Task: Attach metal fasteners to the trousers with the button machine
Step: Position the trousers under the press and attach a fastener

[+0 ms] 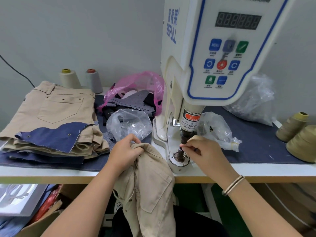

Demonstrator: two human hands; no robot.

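Note:
The white button machine stands on the table, its dark punch hanging over the round lower die. My right hand pinches a small dark fastener right at the post between punch and die. My left hand grips a bunched fold of beige trousers, which hang over the table's front edge into my lap, just left of the die.
A stack of beige trousers with blue denim pieces lies at the left. A clear bag of fasteners, a pink bag of scraps, more clear bags and thread cones surround the machine.

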